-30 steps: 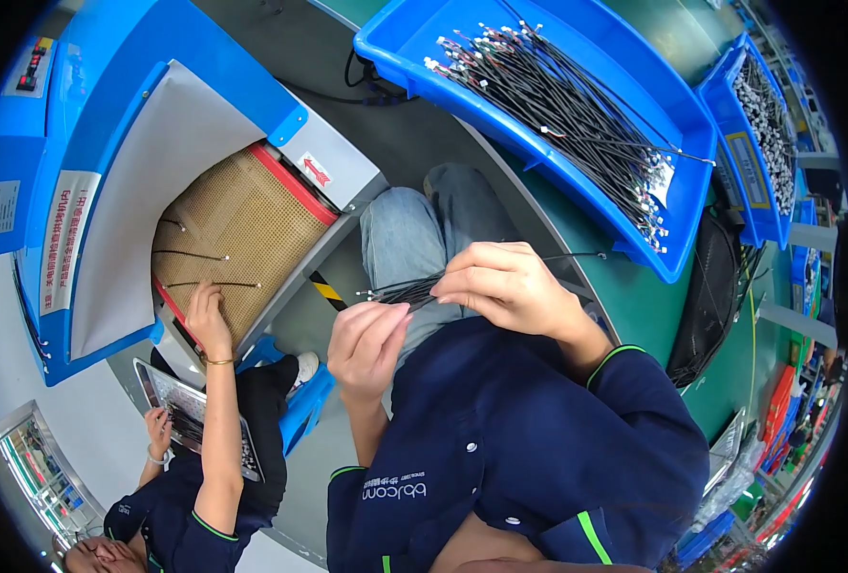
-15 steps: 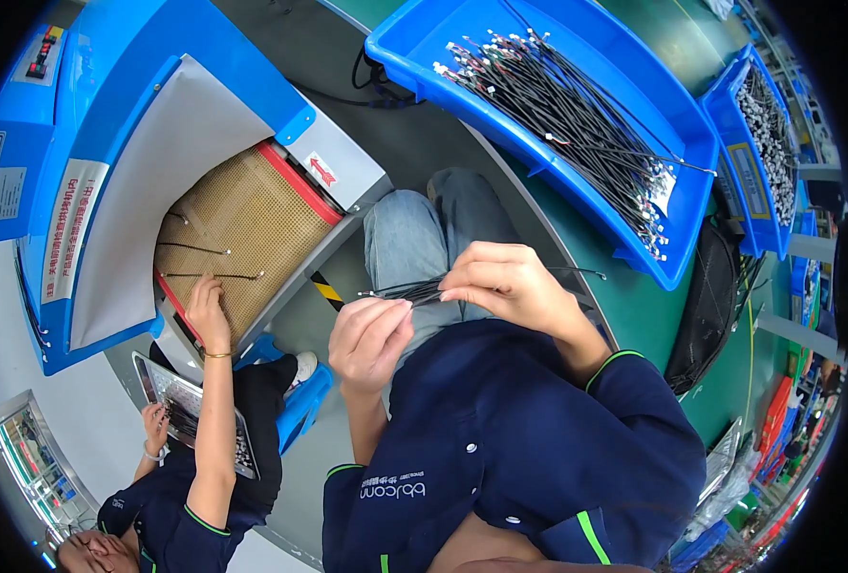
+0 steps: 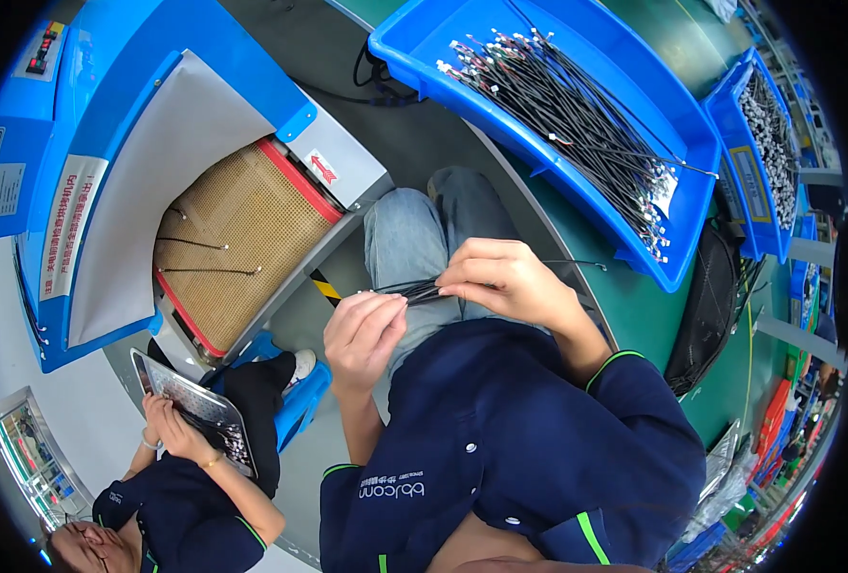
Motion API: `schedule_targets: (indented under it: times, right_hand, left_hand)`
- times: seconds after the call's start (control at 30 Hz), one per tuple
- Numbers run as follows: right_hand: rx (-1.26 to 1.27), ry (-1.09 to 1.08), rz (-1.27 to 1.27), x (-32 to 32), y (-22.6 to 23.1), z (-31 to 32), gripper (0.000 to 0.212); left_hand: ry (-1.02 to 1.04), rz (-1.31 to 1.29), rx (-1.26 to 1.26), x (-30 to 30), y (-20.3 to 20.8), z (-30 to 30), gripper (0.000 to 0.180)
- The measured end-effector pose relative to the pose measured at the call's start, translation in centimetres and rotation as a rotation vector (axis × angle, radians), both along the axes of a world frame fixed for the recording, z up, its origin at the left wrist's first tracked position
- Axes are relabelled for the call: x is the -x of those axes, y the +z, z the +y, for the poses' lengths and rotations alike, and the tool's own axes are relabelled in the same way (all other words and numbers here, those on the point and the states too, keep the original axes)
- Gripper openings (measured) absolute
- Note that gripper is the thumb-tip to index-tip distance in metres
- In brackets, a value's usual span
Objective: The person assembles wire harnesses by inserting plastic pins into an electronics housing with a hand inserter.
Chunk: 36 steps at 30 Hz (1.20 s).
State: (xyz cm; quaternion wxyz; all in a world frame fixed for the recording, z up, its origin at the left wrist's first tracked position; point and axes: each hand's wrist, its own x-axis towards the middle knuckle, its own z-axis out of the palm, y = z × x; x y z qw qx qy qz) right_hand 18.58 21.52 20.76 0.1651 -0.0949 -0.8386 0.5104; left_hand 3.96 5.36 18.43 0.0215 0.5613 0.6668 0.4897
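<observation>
Over my lap, both hands grip a small bunch of thin black cables (image 3: 422, 290) with small connectors at their ends. My left hand (image 3: 359, 332) pinches the bunch near its left end, fingers closed. My right hand (image 3: 503, 279) is closed round the other part, thumb and fingers pressed together. One cable's end sticks out past my right hand toward the green bench. To the right stands a blue tray (image 3: 405, 40) holding a large heap of black cables (image 3: 577, 129) with white connectors.
At the left, a blue machine (image 3: 171, 33) has a mesh conveyor belt (image 3: 237, 205) carrying several cables. A co-worker (image 3: 185, 506) sits near it, both hands at a metal tray (image 3: 237, 420) of cables. A smaller blue bin (image 3: 763, 191) of parts and a black pouch (image 3: 701, 310) lie on the green bench (image 3: 634, 315).
The co-worker's arm has drawn back from the conveyor belt to the metal tray. Cables on the belt have shifted slightly left. My hands keep hold of the bunch, the left moving slightly left.
</observation>
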Motion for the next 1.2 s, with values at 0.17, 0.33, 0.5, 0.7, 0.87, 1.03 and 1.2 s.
schedule_targets:
  times: [0.17, 0.33, 0.5, 0.7, 0.87, 1.03, 1.2]
  right_hand:
    - [-0.022, 0.009, 0.009, 0.2, 0.0, -0.3, 0.011]
    - [-0.013, 0.008, 0.001, 0.1, -0.3, -0.3, 0.010]
    - [0.001, 0.048, -0.019, 0.2, -0.7, -0.4, 0.009]
    - [0.080, 0.044, -0.051, 0.5, -0.8, -0.4, 0.009]
    - [0.032, 0.054, -0.010, 0.7, -1.1, -0.2, 0.010]
    - [0.012, 0.062, -0.017, 0.8, -1.3, -0.1, 0.009]
    - [0.045, 0.062, -0.063, 0.8, -1.2, 0.1, 0.015]
  left_hand:
    - [-0.013, 0.020, -0.007, 0.2, -0.1, -0.1, 0.027]
    - [-0.060, 0.012, -0.005, 0.4, -0.6, -0.2, 0.027]
    - [-0.078, 0.018, 0.022, 0.7, -0.7, -0.4, 0.027]
    - [-0.046, -0.066, 0.002, 0.9, -1.1, -0.4, 0.025]
    - [-0.042, -0.096, 0.058, 1.0, -1.3, -0.2, 0.025]
    - [-0.039, -0.102, 0.048, 1.0, -1.6, -0.1, 0.025]
    - [-0.033, -0.080, 0.060, 2.3, -2.0, -0.8, 0.024]
